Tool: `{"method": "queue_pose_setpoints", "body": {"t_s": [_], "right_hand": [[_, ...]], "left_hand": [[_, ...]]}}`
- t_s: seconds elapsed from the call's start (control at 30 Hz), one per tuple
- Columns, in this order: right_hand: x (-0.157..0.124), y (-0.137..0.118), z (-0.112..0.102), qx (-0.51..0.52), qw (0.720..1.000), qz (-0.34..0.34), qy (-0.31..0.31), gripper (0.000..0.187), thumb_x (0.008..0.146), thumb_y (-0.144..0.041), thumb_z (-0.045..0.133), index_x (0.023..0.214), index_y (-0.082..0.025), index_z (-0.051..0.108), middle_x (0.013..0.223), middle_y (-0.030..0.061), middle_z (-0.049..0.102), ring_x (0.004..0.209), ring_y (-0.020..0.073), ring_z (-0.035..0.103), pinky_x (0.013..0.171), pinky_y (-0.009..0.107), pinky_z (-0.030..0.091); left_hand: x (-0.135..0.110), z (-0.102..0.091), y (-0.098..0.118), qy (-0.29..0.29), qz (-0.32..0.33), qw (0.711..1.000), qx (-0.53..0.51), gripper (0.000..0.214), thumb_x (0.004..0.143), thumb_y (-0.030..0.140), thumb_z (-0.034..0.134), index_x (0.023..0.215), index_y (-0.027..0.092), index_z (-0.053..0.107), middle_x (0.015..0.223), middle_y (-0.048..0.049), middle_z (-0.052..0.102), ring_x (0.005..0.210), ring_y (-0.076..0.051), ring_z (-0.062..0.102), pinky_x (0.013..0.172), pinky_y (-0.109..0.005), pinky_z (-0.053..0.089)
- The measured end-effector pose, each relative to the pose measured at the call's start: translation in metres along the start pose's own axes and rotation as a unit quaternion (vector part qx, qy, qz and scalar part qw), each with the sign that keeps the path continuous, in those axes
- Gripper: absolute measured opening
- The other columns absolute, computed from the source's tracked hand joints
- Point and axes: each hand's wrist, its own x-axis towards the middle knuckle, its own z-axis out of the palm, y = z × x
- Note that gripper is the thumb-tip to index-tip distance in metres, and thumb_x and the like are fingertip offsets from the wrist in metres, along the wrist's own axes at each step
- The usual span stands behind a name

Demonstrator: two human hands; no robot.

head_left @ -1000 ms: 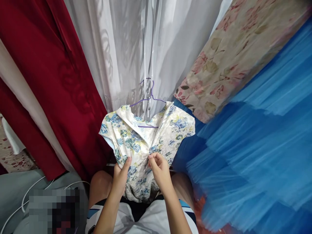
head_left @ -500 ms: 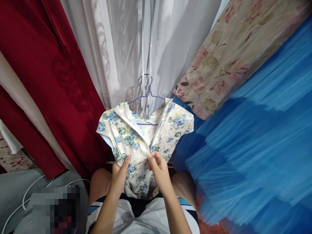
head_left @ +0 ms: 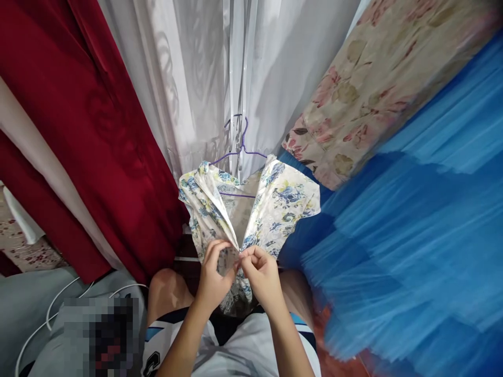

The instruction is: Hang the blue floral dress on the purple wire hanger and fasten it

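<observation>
A white dress [head_left: 291,196] printed with blue and yellow flowers hangs on a purple wire hanger [head_left: 243,152]. Its opening spreads in a V that narrows to my fingertips. At the foot of the V, my right hand [head_left: 261,269] is closed in a pinch, with a tiny shiny bit, possibly a zipper pull, by the fingertips. My left hand [head_left: 215,272] grips the cloth just left of that point, fingers bent over it and thumb close to the right fingertips. Below the hands, the dress's lower part gathers between my knees, partly hidden.
White curtain-like cloth [head_left: 196,68] and a pale metal stand [head_left: 236,78] rise behind the hanger. Dark red fabric [head_left: 110,131] hangs at left. On the right are a pink-flowered cloth [head_left: 334,104] and blue tulle [head_left: 412,235]. A white cable [head_left: 49,314] loops over grey cloth at lower left.
My left hand has moved right and in toward the right hand, drawing the dress's left side inward. My right hand keeps its pinch at nearly the same spot.
</observation>
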Motion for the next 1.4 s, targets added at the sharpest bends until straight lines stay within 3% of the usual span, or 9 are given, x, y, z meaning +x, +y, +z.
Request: {"method": "queue_pose_setpoints", "body": {"t_s": [0.07,0.23,0.47,0.6,0.73,1.07,1.27,1.4], "right_hand": [[-0.001,-0.002,0.001,0.007,1.0,-0.002,0.006,0.018,0.083,-0.029,0.062,0.071,-0.018,0.056,0.051,-0.0069,0.043,0.046,0.0076,0.031,0.046,0.022,0.023],[-0.007,-0.01,-0.003,0.027,0.999,0.02,0.014,0.018,0.083,-0.031,0.063,0.071,-0.018,0.058,0.045,-0.0077,0.042,0.042,0.0068,0.029,0.044,0.022,0.021],[0.007,-0.017,0.0,0.153,0.986,0.055,0.036,0.024,0.077,-0.033,0.069,0.063,-0.016,0.061,0.039,-0.008,0.038,0.04,0.006,0.024,0.044,0.023,0.018],[0.033,-0.042,0.008,0.17,0.984,0.026,0.049,0.021,0.073,-0.033,0.073,0.065,-0.015,0.065,0.038,-0.0084,0.038,0.039,0.006,0.024,0.043,0.024,0.017],[0.066,-0.067,0.014,0.168,0.984,-0.021,0.057,0.021,0.071,-0.029,0.075,0.061,-0.016,0.062,0.038,-0.0082,0.039,0.039,0.0058,0.025,0.041,0.024,0.017],[0.139,-0.111,0.019,0.187,0.975,-0.088,0.077,0.02,0.065,-0.029,0.073,0.059,-0.017,0.059,0.041,-0.0096,0.036,0.037,0.0048,0.028,0.037,0.022,0.018],[0.141,-0.122,0.019,0.189,0.974,-0.112,0.057,0.016,0.068,-0.027,0.072,0.062,-0.016,0.063,0.04,-0.0095,0.036,0.038,0.0046,0.027,0.038,0.021,0.018],[0.128,-0.116,0.019,0.154,0.977,-0.136,0.056,0.015,0.071,-0.028,0.072,0.066,-0.015,0.067,0.04,-0.0087,0.04,0.038,0.0054,0.028,0.04,0.021,0.02]], "left_hand": [[0.003,0.006,0.003,-0.033,0.0,0.999,-0.028,0.023,0.088,0.018,0.061,0.111,0.021,0.056,0.106,-0.0075,0.061,0.105,-0.021,0.06,0.094,-0.033,0.047],[0.01,0.015,0.009,-0.02,0.0,0.999,-0.039,0.003,0.089,0.019,0.06,0.089,0.02,0.058,0.085,-0.0017,0.062,0.082,-0.016,0.061,0.079,-0.025,0.047],[0.013,0.008,0.019,-0.036,0.0,0.999,-0.026,0.013,0.09,0.02,0.057,0.077,0.019,0.056,0.075,-0.0009,0.056,0.072,-0.014,0.057,0.07,-0.024,0.046],[0.012,0.005,0.016,-0.063,0.013,0.998,0.014,0.013,0.092,0.017,0.052,0.079,0.019,0.055,0.077,-0.0009,0.052,0.068,-0.013,0.053,0.066,-0.023,0.042],[0.01,0.009,-0.001,-0.081,0.016,0.996,0.044,0.015,0.089,0.01,0.048,0.08,0.02,0.052,0.074,0.0005,0.048,0.061,-0.012,0.046,0.064,-0.024,0.039],[0.012,0.02,-0.029,-0.128,-0.017,0.988,0.079,0.016,0.082,0.005,0.05,0.077,0.02,0.055,0.073,0.0009,0.055,0.052,-0.011,0.043,0.057,-0.024,0.035],[0.006,0.022,-0.031,-0.136,-0.046,0.989,0.045,0.009,0.086,0.012,0.054,0.086,0.02,0.06,0.084,-0.0012,0.062,0.055,-0.011,0.05,0.059,-0.023,0.041],[0.05,0.005,-0.008,-0.072,0.001,0.997,-0.013,0.016,0.089,0.022,0.059,0.105,0.021,0.063,0.096,-0.0043,0.065,0.073,-0.014,0.061,0.071,-0.024,0.048]]}}
